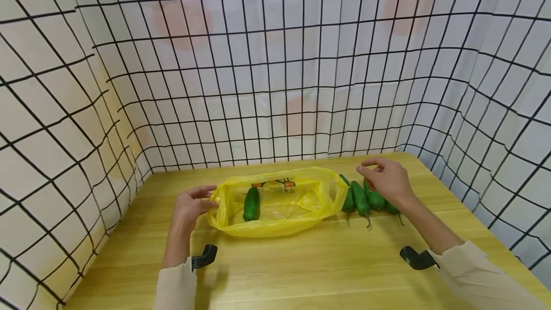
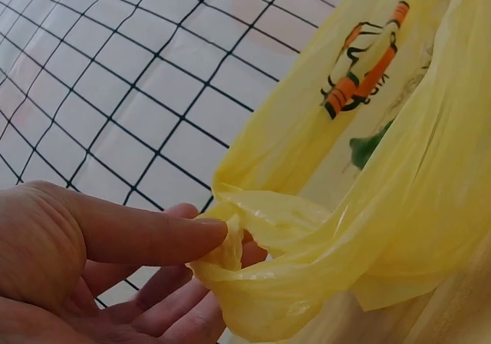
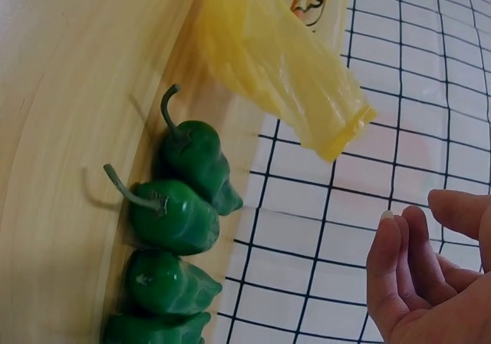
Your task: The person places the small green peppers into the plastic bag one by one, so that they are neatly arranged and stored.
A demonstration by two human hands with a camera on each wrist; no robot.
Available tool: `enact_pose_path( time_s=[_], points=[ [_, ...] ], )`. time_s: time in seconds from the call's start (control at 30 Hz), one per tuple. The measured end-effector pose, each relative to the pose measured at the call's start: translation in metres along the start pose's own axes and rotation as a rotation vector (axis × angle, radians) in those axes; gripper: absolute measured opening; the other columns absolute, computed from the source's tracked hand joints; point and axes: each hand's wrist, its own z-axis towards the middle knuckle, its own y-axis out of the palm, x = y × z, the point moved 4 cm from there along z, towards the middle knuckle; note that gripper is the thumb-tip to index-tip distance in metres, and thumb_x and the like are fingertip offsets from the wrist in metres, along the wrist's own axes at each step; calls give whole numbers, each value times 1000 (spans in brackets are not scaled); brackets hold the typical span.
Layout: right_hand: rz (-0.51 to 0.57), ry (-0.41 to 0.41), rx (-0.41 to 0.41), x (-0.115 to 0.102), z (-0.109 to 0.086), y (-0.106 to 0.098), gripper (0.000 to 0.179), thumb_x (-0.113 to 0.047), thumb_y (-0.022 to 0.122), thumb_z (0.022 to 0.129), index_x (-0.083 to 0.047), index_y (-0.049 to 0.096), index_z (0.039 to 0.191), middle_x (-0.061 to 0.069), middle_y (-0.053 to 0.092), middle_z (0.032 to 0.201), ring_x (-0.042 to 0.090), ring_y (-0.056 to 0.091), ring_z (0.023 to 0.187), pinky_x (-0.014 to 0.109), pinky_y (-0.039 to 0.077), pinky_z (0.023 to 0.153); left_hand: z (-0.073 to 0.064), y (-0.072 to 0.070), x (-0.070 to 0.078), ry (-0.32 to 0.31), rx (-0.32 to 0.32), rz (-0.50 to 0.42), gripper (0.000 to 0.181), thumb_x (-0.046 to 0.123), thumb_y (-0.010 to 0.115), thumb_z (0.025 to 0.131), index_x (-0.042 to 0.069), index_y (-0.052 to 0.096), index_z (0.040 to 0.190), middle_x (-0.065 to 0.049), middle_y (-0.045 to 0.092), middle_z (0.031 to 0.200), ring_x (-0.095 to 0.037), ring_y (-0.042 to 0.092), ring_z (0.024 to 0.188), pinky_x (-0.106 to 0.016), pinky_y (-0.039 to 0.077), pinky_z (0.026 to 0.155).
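Note:
A yellow plastic bag [image 1: 275,229] lies spread open on the table, with one green pepper [image 1: 251,204] inside toward its left end. At that end my left hand [image 1: 187,212] pinches the bag's gathered edge; the left wrist view shows the thumb [image 2: 165,236] pressing the plastic against the fingers. To the right of the bag, several green peppers [image 1: 359,198] lie side by side with their stems toward me. Over the right part of this row hovers my right hand [image 1: 387,182], its fingers loosely bent and holding nothing. It partly covers the peppers beneath it in the head view.
The light wooden table [image 1: 275,271] carries the bag and peppers. White cloth with a black grid [image 1: 275,71] encloses its back and sides. A black wrist device [image 1: 204,256] sits at my left cuff, another black device [image 1: 417,258] at the right.

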Motion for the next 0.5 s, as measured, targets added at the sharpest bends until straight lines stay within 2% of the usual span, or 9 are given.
enact_pose_path(
  time_s=[0.17, 0.27, 0.37, 0.5],
  points=[
    [-20, 4, 15, 4, -2, -8, 43, -36, 62, 102, 1, 66, 123, 5, 63, 64, 18, 58, 56, 31, 48, 55, 1, 0, -3, 13, -94, -82, 50, -5, 71, 89, 0, 61, 138, -15, 58, 129, -16, 59, 104, -23, 57, 81],
    [0, 13, 17, 8, -4, -11, 44, -36, 62, 102, 2, 65, 123, 4, 65, 67, 18, 61, 59, 30, 54, 59, 3, -1, -6, 15, -163, -133, 53, -6, 68, 91, -3, 56, 142, -12, 57, 126, -12, 60, 101, -23, 57, 81],
    [14, 16, 22, 12, -6, -14, 45, -36, 62, 102, 3, 65, 123, 4, 66, 70, 20, 64, 62, 29, 58, 59, 4, -2, -8, 7, -195, -170, 54, -6, 68, 91, -4, 53, 144, -8, 58, 118, -10, 63, 93, -23, 58, 80],
    [-2, 26, 31, 17, -6, -18, 47, -38, 61, 102, 3, 65, 123, 3, 66, 69, 21, 65, 63, 28, 57, 59, 5, -3, -10, 0, -202, -208, 55, -6, 70, 90, -5, 54, 143, -3, 60, 108, -9, 63, 85, -22, 58, 77]
  ],
)
